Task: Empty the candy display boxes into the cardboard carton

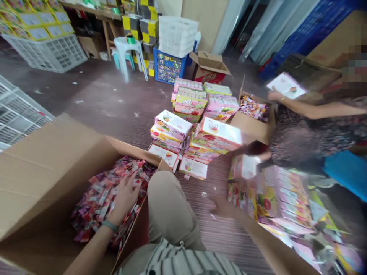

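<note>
My left hand [126,194] reaches into a large open cardboard box [57,152] at my left. Its fingers are spread and touch a heap of small red, pink and purple wrapped packets [100,194]. My right hand [223,207], slightly blurred, hovers over the striped floor with its fingers apart and nothing seen in it. Just beyond it are upright printed cartons [242,183], colourful with fruit pictures. Ahead of my knee stand stacks of closed fruit-printed cartons [219,133].
At the right, another person's hand [275,94] holds a white-topped carton [286,85] near an open box of packets [254,109]. Behind stand a white stool [129,47], a blue crate [169,67] and white crates [177,36]. Flat packaging [312,252] lies at lower right.
</note>
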The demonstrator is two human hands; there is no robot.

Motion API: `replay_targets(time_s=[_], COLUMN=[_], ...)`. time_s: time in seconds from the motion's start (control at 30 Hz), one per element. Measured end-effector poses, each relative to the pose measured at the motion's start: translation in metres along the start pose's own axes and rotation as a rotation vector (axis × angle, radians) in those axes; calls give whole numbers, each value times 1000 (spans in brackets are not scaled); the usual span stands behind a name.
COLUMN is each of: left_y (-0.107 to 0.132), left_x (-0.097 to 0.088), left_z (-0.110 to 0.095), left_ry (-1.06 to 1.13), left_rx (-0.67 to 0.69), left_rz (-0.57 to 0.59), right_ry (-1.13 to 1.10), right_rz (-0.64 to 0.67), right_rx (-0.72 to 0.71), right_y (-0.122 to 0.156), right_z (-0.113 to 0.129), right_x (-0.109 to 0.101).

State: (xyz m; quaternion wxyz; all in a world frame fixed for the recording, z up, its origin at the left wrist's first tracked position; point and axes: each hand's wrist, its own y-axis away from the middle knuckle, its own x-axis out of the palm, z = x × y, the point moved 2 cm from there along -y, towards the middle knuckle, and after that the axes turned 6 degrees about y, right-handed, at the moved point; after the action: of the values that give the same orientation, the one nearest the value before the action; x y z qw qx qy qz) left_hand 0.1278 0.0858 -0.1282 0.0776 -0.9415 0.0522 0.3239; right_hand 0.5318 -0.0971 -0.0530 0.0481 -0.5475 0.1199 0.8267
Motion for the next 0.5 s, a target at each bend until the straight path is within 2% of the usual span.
replay_targets(time_s=[0.1,0.17,0.23,0.27,0.33,0.5], left_y=[-39,-67,-87,-93,-100,-97], left_x=[23,42,62,73,91,116], left_z=[-43,-63,-72,-73,-72,-75], left_ry=[-203,-308,-394,-429,-493,-596], left_rx=[281,398,461,475,461,350], left_rz=[32,168,351,420,466,372], right_ry=[137,206,265,290,331,405], right_rz=[33,37,68,95,159,272], right_rx=[-38,-67,-108,-129,-162,-166], right_y=[-105,-172,-222,-240,-265,-292], right_z=[26,48,68,75,83,84], right_x=[31,48,66,75,94,136])
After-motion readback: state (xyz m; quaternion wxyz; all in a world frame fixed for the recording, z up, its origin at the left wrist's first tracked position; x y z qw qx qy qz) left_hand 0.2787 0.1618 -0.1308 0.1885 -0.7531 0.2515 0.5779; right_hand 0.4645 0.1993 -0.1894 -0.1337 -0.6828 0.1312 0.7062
